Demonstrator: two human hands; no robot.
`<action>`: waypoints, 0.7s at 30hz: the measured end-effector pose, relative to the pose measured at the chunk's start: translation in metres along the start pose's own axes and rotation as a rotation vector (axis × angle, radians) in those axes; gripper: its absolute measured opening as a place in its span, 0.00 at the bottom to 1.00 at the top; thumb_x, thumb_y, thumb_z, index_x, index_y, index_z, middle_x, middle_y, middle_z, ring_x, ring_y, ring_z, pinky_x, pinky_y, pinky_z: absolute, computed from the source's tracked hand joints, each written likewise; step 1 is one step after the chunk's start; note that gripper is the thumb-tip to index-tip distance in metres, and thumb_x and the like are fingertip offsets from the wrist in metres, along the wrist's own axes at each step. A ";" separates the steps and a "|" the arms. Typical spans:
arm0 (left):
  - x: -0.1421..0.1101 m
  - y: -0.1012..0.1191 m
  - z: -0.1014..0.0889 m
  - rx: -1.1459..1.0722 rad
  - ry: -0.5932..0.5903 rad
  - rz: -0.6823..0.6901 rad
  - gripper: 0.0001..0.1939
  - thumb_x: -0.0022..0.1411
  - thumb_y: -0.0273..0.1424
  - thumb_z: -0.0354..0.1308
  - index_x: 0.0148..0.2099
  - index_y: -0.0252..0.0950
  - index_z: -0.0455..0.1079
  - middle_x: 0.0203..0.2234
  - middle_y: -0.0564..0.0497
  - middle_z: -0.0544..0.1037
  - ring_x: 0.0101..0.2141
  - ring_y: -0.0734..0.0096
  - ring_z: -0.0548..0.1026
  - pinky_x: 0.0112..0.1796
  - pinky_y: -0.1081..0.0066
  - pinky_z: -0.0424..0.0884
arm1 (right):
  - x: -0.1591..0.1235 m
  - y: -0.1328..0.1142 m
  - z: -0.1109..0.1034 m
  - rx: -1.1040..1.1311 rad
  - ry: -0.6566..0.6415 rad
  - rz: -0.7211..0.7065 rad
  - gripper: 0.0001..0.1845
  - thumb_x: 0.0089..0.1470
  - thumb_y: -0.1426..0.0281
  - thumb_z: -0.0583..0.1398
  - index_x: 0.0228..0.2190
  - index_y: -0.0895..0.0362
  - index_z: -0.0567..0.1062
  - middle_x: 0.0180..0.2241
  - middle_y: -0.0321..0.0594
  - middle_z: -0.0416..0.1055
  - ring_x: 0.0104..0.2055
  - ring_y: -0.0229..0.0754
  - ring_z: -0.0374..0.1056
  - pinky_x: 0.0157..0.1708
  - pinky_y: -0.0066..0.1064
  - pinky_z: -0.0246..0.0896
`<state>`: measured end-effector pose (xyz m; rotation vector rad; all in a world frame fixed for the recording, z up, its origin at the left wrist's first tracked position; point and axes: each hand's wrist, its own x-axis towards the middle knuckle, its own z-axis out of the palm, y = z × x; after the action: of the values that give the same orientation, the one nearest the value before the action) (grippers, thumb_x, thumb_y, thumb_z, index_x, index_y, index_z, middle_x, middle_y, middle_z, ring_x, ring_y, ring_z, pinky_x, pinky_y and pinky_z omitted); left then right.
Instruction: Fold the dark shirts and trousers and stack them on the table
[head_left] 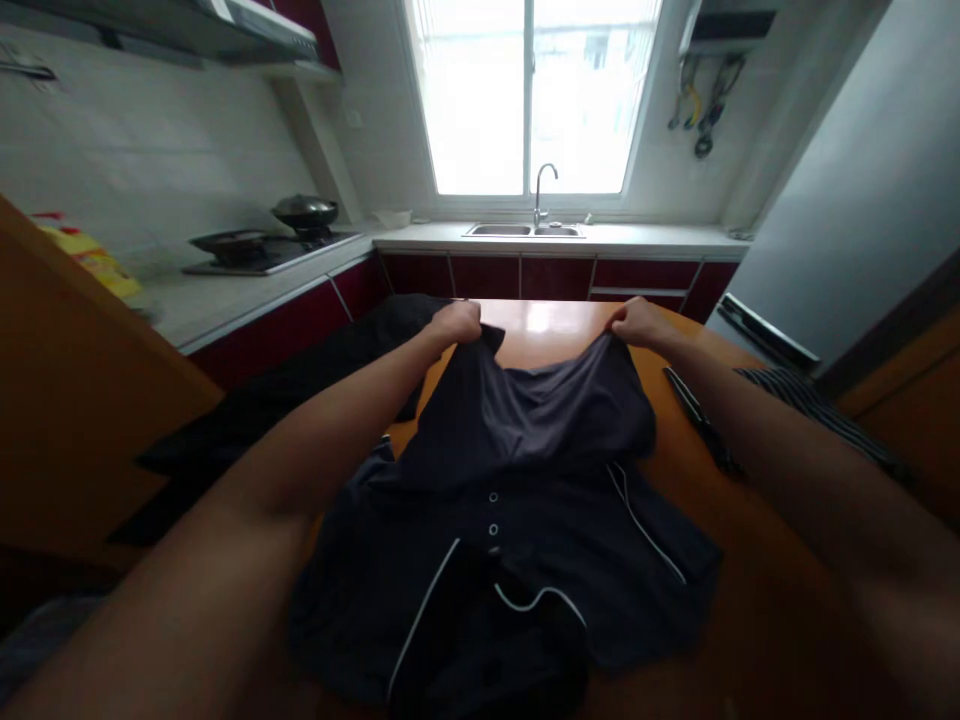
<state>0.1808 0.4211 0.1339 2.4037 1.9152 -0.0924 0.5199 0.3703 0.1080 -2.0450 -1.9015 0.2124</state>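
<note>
A dark navy shirt (517,480) with white piping and small buttons lies spread on an orange-brown table (750,560). My left hand (457,322) is closed in a fist on the shirt's far left edge. My right hand (636,322) is closed on the far right edge. Both hands hold that far hem lifted off the table, so the cloth sags between them. The collar end lies nearest me.
Other dark cloth (277,410) is draped off the table's left side. A striped garment (817,405) lies at the right. Beyond the table are red cabinets, a sink with a tap (541,195) under a bright window, and a stove with pans (262,245) at the left.
</note>
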 end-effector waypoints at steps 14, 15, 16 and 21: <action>-0.096 -0.011 0.068 -0.097 0.271 0.497 0.18 0.67 0.30 0.54 0.58 0.39 0.71 0.59 0.43 0.69 0.58 0.56 0.69 0.60 0.58 0.64 | -0.083 -0.028 0.061 -0.079 -0.028 -0.280 0.22 0.63 0.64 0.57 0.55 0.61 0.73 0.54 0.55 0.71 0.56 0.51 0.68 0.57 0.37 0.60; -0.115 -0.016 0.072 -0.142 0.249 0.518 0.17 0.67 0.30 0.54 0.56 0.39 0.73 0.57 0.43 0.71 0.56 0.58 0.71 0.59 0.59 0.66 | -0.106 -0.026 0.058 -0.107 -0.024 -0.267 0.23 0.63 0.62 0.57 0.55 0.61 0.73 0.52 0.56 0.71 0.54 0.53 0.69 0.55 0.39 0.62; -0.135 -0.021 0.075 -0.192 0.236 0.537 0.15 0.68 0.30 0.54 0.55 0.39 0.74 0.54 0.44 0.73 0.53 0.59 0.73 0.57 0.60 0.68 | -0.130 -0.024 0.055 -0.138 -0.009 -0.245 0.24 0.63 0.60 0.57 0.55 0.60 0.73 0.51 0.56 0.71 0.53 0.55 0.69 0.53 0.41 0.63; -0.235 -0.034 0.087 -0.381 0.176 0.611 0.14 0.71 0.34 0.52 0.55 0.42 0.73 0.50 0.46 0.74 0.50 0.62 0.74 0.55 0.63 0.70 | -0.234 -0.009 0.056 -0.207 0.014 -0.197 0.30 0.61 0.54 0.58 0.59 0.57 0.68 0.48 0.56 0.71 0.49 0.58 0.69 0.45 0.42 0.65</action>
<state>0.0945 0.1927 0.0673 2.6422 1.0312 0.4794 0.4710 0.1477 0.0308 -1.9586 -2.1783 -0.0498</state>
